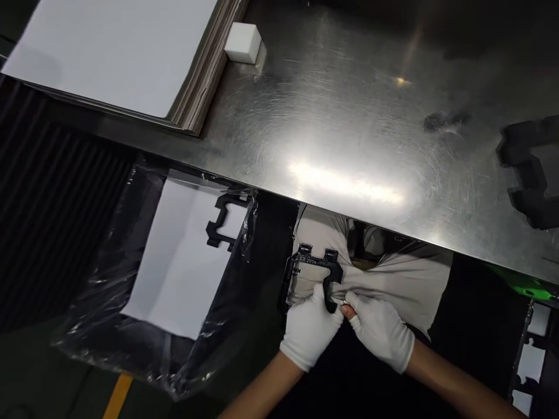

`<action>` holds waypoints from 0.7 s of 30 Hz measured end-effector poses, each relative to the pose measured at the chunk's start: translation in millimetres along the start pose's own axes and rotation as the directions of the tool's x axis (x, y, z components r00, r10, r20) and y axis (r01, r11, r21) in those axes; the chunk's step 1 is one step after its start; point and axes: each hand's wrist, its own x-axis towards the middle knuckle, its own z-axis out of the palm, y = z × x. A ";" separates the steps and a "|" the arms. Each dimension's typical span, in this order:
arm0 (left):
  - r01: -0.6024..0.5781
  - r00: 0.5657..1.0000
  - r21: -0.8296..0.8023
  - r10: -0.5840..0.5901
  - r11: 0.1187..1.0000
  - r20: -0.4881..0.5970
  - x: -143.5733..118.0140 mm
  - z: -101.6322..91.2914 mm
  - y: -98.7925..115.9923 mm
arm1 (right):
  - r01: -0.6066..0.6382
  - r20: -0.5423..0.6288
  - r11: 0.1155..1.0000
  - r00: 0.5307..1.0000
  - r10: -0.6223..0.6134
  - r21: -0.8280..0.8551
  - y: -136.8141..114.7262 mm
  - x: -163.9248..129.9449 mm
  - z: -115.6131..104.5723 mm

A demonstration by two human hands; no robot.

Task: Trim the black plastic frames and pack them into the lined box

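Head view: both gloved hands work below the near edge of the steel tabletop (349, 116), over the person's lap. The left hand (311, 329) has its grip closed around the lower leg of a black bracket-shaped part (312, 267), pinching it between thumb and fingers. The right hand (381, 330) sits just beside it, its grip pressed together at the fingertips, which touch the same leg or the pale cloth (393, 279) under it; I cannot tell which. One fingertip of the right glove looks bare or worn through.

What could go wrong, as I judge it: the part hangs over open space with only that one leg held, so a loosened pinch would likely drop it to the dark floor below. The thin arms of the part look easy to bend if the two hands twist against each other. The exposed fingertip could smear or catch on the part's edge.

Edges and room: the tabletop rim runs just above the part, so lifting straight up has little clearance before it would knock the underside. To the left, a bin lined with a clear plastic bag (131, 302) holds a white sheet (183, 273) with another black part (222, 224) on it; there is open room between it and the hands. On the tabletop, a stack of boards (131, 52), a white block (243, 42) and black foam pieces (530, 174) lie well apart from the hands.
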 end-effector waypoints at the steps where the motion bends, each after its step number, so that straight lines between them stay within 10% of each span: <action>1: 0.005 1.000 0.001 -0.005 1.000 -0.003 0.1 0.4 -0.5 | -0.009 -0.005 0.997 1.000 0.009 -0.077 -1.1 1.2 -0.2; 21: -0.013 0.987 0.013 0.015 1.000 -0.160 0.6 19.6 -6.1 | -0.116 0.019 0.978 0.992 0.121 -0.174 -16.5 13.1 -4.2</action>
